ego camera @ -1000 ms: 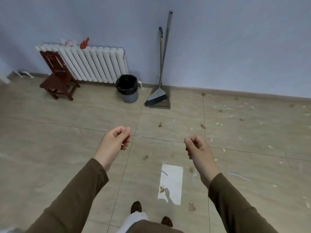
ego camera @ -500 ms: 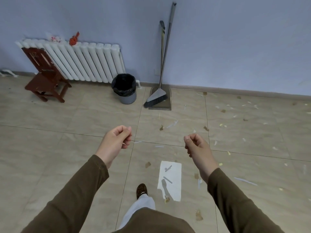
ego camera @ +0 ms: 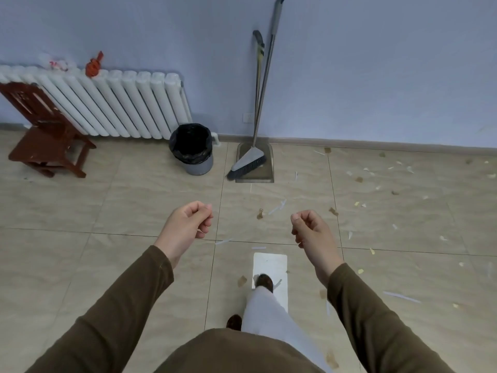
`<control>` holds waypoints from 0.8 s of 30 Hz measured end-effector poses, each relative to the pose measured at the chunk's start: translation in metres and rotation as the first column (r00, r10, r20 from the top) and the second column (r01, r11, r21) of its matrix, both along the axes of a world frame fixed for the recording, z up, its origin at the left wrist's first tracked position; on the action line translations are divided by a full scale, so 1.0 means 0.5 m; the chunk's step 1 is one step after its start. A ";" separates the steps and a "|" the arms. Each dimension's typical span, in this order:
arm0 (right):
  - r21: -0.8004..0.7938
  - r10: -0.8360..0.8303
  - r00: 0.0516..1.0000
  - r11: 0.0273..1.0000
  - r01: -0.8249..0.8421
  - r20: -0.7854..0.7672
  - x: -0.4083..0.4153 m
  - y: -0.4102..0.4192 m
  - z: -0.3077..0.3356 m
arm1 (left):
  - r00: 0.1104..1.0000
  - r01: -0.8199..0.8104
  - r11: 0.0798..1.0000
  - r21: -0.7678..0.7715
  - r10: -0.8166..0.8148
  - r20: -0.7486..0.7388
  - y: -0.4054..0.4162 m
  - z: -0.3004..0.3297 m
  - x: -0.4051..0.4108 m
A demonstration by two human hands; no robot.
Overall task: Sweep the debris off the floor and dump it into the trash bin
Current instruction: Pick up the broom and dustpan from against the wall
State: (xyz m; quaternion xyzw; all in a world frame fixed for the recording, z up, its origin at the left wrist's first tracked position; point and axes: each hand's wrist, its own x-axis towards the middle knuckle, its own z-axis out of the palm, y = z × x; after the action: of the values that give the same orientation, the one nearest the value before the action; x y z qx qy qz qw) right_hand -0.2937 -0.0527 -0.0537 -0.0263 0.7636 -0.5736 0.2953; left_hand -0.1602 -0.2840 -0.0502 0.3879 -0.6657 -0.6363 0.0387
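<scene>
A grey broom [ego camera: 248, 162] leans against the blue wall, its bristles resting in a standing dustpan [ego camera: 255, 173] with an upright handle. Left of them sits a grey trash bin [ego camera: 192, 149] lined with a black bag. Scraps of paper and brown debris [ego camera: 360, 204] lie scattered over the beige tiles, mostly to the right and in front of me. My left hand [ego camera: 188, 224] and my right hand [ego camera: 310, 230] are held out in front of me, both loosely curled with nothing in them, well short of the broom.
A white radiator [ego camera: 107, 103] runs along the wall at left, with a small red-brown wooden chair [ego camera: 45, 135] in front of it. A white paper sheet [ego camera: 270, 267] lies on the floor under my leading foot [ego camera: 265, 282].
I have stepped forward: broom, dustpan and bin appear closer and larger. My right foot now lands on the white sheet. Both hands stay curled and held out as before.
</scene>
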 end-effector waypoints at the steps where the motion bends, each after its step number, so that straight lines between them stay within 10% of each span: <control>1: 0.003 -0.002 1.000 1.000 0.002 0.001 -0.019 -0.015 -0.005 | 1.000 0.004 1.000 0.003 -0.004 0.005 -0.016 -0.005 -0.017; 24: 0.027 0.074 0.995 0.997 -0.076 0.069 -0.520 -0.377 -0.066 | 0.996 -0.013 1.000 -0.007 0.014 0.084 -0.344 -0.031 -0.496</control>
State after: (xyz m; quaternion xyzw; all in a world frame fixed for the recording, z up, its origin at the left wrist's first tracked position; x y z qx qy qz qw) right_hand -0.5537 -0.2412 -0.0869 -0.0313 0.7599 -0.5514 0.3428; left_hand -0.4080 -0.4560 -0.0659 0.4187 -0.6661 -0.6171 0.0162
